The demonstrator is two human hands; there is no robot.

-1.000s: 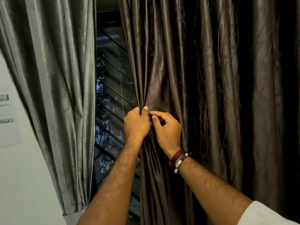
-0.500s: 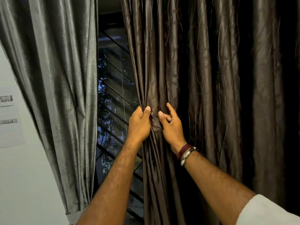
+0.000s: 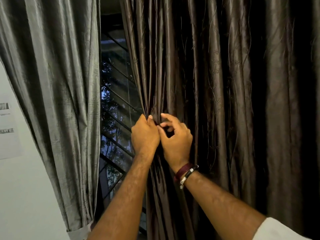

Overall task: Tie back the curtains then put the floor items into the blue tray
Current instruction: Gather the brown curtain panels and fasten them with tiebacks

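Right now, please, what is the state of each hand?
Left hand: closed, gripping the gathered edge of the dark curtain.
Right hand: fingers curled at the same folds; a firm hold cannot be told.

The left hand (image 3: 145,135) grips the bunched inner edge of the dark brown curtain (image 3: 225,84), its thumb pressed against the gathered folds. The right hand (image 3: 176,139) sits just beside it, touching it, with fingers curled and fingertips at the same folds; whether it pinches the cloth cannot be told. On the right wrist sit a maroon band and a dark bracelet (image 3: 186,172) with silver ends. A white sleeve (image 3: 277,229) shows at the lower right corner. To the left hangs a grey curtain (image 3: 57,84), gathered in toward its lower end. Between the two curtains shows a window (image 3: 116,94) with slanted bars and dark foliage behind. A sheet of paper (image 3: 8,132) is on the pale wall (image 3: 26,196) at far left.
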